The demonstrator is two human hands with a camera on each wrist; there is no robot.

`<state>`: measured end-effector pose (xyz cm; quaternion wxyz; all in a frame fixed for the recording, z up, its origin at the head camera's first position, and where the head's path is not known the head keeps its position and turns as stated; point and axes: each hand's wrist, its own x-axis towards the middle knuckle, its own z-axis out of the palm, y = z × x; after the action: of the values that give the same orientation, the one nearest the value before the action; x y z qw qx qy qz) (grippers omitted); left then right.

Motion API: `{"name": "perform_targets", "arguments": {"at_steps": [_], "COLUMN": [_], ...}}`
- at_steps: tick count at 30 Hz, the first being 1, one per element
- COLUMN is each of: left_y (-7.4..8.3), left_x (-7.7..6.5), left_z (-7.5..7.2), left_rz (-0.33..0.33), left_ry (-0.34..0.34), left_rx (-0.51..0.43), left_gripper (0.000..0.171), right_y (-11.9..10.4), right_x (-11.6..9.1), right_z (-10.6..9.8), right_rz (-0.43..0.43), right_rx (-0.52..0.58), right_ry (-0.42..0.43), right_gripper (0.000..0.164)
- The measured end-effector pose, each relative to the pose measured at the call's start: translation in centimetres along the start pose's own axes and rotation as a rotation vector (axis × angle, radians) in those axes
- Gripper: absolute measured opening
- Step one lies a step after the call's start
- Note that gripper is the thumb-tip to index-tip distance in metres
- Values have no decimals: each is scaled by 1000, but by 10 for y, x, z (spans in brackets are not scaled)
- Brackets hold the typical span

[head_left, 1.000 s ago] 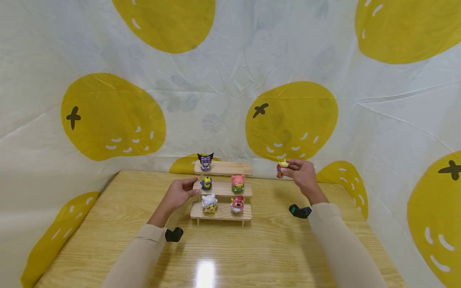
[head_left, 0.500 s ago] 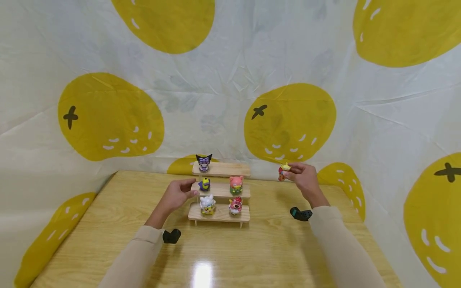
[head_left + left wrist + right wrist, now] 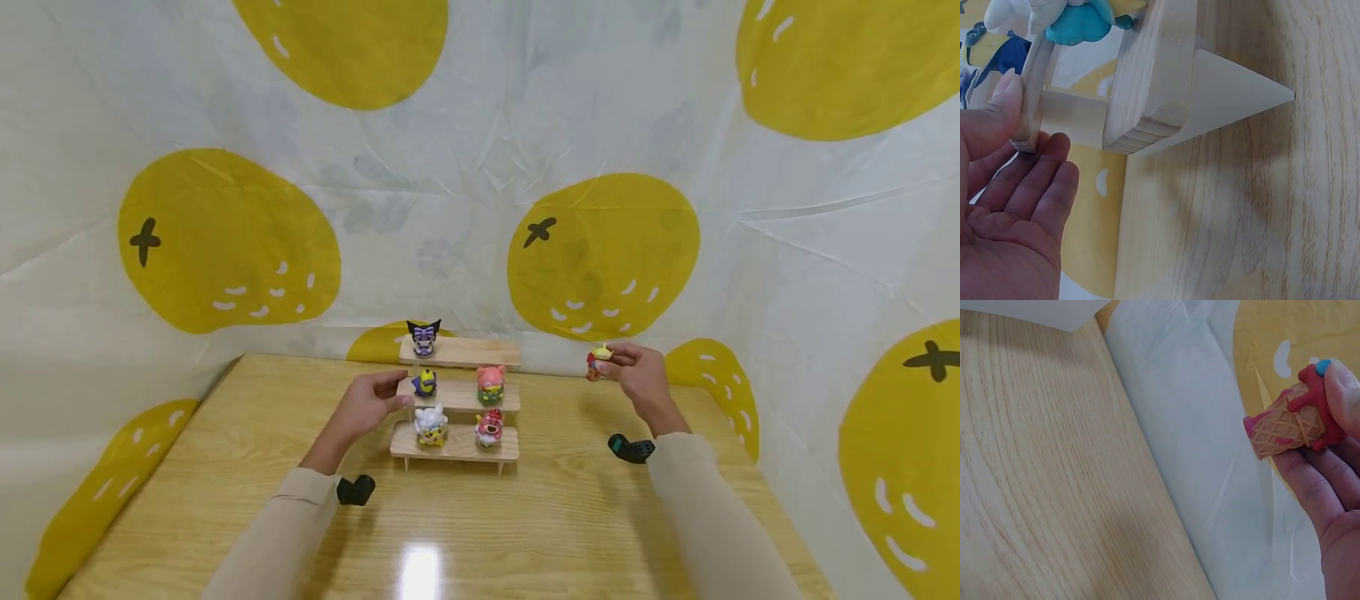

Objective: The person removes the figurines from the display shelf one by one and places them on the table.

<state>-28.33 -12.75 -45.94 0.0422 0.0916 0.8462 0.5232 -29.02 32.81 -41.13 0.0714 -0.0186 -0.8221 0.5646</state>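
Observation:
A three-tier wooden display stand (image 3: pixel 457 451) stands on the table. My left hand (image 3: pixel 368 407) pinches the left end of its middle shelf, thumb above and fingers below, as the left wrist view shows. To the right of the stand, my right hand (image 3: pixel 639 377) holds a small toy figurine (image 3: pixel 594 367) in the air between thumb and fingers. It has a yellowish head; its waffle-cone base (image 3: pixel 1285 428) with red drips shows in the right wrist view. Beside my left thumb is a yellow and blue figurine (image 3: pixel 425 383) on the middle shelf.
A purple and black figurine (image 3: pixel 423 340) sits top left. A pink figurine (image 3: pixel 491 384) occupies the middle shelf's right. White-topped (image 3: pixel 431 427) and red-pink (image 3: pixel 490 428) figurines stand on the bottom shelf. A fruit-print cloth (image 3: pixel 435 242) hangs behind the wooden table (image 3: pixel 525 525).
My right hand has shifted slightly right and down with the figurine, which has turned a little. My left hand stays at the middle shelf. The head view has moved slightly.

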Motion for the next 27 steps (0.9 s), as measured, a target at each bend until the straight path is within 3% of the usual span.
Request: {"name": "perform_targets", "arguments": {"at_steps": [11,27], "left_y": [0,-1], "left_x": [0,3], "left_z": [-1,-1], "left_rz": [-9,-14], "left_ry": [-10,-8], "left_rx": [-1,-10], "left_gripper": [58,58], "right_y": [10,24], "right_x": [2,-2], "right_z": [-3,-6], "right_rz": [59,42], "right_rx": [15,32], "right_ry": [-4,2], "right_gripper": [51,53]}}
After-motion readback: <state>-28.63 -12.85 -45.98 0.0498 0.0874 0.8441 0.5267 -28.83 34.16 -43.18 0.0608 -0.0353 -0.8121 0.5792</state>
